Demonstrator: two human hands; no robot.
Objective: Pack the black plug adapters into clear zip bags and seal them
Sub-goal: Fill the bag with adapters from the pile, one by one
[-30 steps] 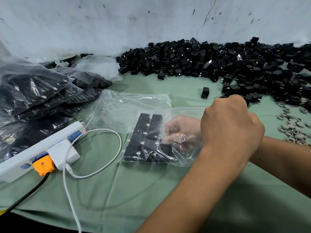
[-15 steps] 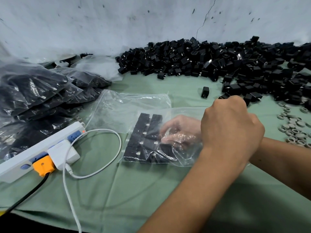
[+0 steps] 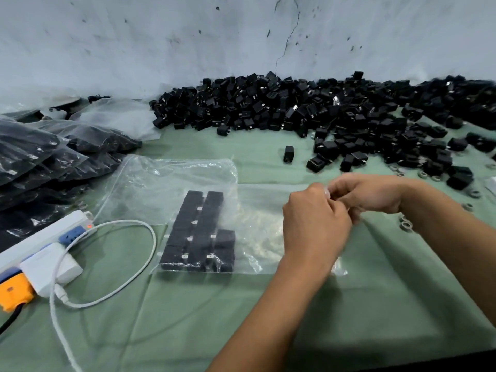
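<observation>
A clear zip bag (image 3: 257, 224) lies on the green cloth with several black plug adapters (image 3: 198, 232) lined up in rows at its left end. My left hand (image 3: 316, 224) and my right hand (image 3: 373, 193) meet at the bag's right, open edge, and both pinch the plastic there between curled fingers. Along the wall behind them spreads a large pile of loose black adapters (image 3: 322, 111). One lone adapter (image 3: 288, 153) stands apart in front of the pile.
An empty clear bag (image 3: 166, 183) lies partly under the filled one. Packed bags (image 3: 40, 162) are stacked at the left. A white power strip (image 3: 40, 237) with a white charger (image 3: 51, 267), looping cable (image 3: 153, 245) and orange plug (image 3: 13, 294) sits front left. Small grey rings (image 3: 406, 225) are scattered at the right.
My right hand has come out of the bag, where it was touching the adapters, and now joins my left hand at the bag's open edge. A third short row of adapters shows.
</observation>
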